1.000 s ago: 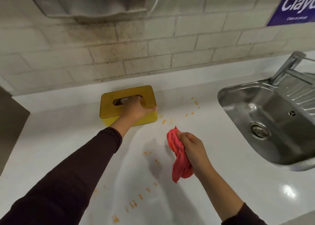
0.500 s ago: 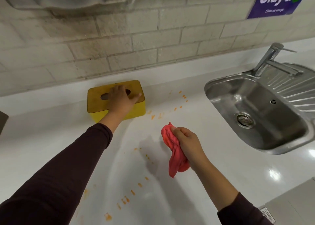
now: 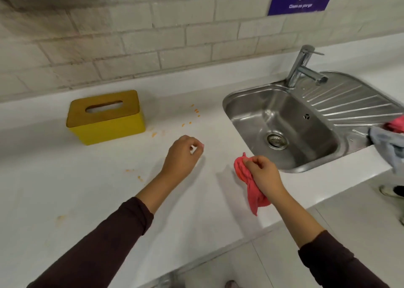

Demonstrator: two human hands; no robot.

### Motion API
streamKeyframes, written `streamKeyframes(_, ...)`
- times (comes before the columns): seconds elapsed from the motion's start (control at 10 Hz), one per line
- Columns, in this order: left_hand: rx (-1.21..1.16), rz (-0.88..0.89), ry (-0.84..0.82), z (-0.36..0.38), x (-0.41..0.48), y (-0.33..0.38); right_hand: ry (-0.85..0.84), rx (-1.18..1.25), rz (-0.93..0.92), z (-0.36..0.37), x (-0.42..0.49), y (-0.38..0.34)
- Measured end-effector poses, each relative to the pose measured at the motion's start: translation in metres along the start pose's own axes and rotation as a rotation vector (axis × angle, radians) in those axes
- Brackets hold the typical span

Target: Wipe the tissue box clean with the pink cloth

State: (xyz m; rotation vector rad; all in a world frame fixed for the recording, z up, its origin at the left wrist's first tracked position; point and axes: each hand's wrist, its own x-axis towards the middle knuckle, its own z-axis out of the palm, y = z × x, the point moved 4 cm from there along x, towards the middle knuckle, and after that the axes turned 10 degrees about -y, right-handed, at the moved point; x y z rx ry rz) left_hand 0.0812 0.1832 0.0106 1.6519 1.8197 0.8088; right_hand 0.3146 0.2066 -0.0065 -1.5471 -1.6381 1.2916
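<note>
The yellow tissue box [image 3: 107,126] with a wooden slotted lid stands alone on the white counter near the back wall, at the left. My left hand [image 3: 182,154] hovers over the counter to the right of the box, apart from it, fingers loosely curled and holding nothing. My right hand [image 3: 263,174] grips the bunched pink cloth [image 3: 249,183] just in front of the sink; the cloth hangs down past my wrist.
Orange crumbs [image 3: 194,113] and smears dot the white counter [image 3: 65,178] around the box. A steel sink [image 3: 284,126] with a tap [image 3: 301,67] lies at the right. Another person's hand with cloths [image 3: 391,139] shows at the right edge. The counter's front edge runs below my arms.
My left hand has let go of the tissue box lid and drawn back toward the right. The camera has swung right, so the box now sits further left.
</note>
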Motion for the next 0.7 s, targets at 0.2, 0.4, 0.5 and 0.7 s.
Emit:
streamKeyframes(0.2,-0.04,-0.097,-0.019,0.081,-0.013,0.048,0.051,-0.235,-0.016,-0.088,0.006,0.06)
streamKeyframes(0.4,-0.039,-0.168,-0.037,0.127,-0.03,0.079,-0.156,-0.431,-0.073,-0.105,0.018,0.09)
streamKeyframes(0.5,-0.013,-0.191,-0.049,0.133,-0.039,0.086,-0.211,-0.598,-0.09,-0.108,0.015,0.084)
streamKeyframes(0.7,-0.003,-0.202,-0.082,0.107,-0.049,0.085,-0.12,-1.085,-0.26,-0.101,0.017,0.035)
